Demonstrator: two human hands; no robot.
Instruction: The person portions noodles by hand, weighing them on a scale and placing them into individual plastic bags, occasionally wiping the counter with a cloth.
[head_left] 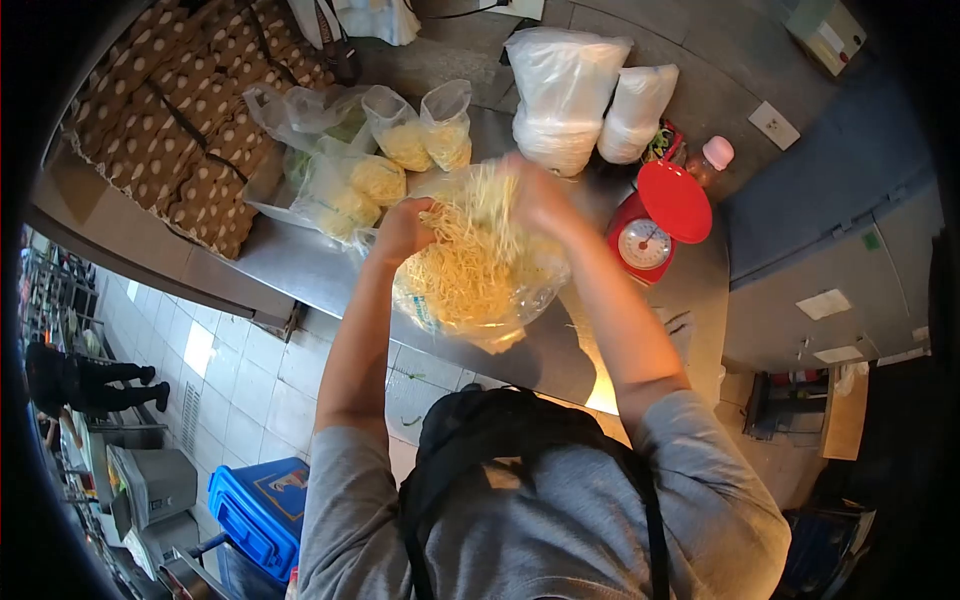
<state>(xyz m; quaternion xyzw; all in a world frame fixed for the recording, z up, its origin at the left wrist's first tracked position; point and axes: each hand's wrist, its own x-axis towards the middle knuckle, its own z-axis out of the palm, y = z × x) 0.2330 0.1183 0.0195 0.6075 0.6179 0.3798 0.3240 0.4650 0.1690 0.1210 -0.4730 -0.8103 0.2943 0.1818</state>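
Note:
A heap of thin yellow noodles (455, 275) lies in a large clear plastic bag (545, 275), spread open on the steel counter. My left hand (405, 230) is at the heap's left side, its fingers curled into the strands and partly hidden by them. On the other side my right hand (540, 200), smeared by motion, grips a bunch of noodles that hangs down in loose strands above the heap. Smaller clear bags of noodles (448, 142) stand just behind and to the left.
A red kitchen scale (645, 243) with a round red pan stands right on the counter (700, 330). Tall bundles of white plastic bags (565, 100) and a pink-capped bottle (716, 153) are behind. Left are a brown dotted cloth (175, 110) and, on the floor, a blue bin (260, 510). Another person (90, 383) stands far left.

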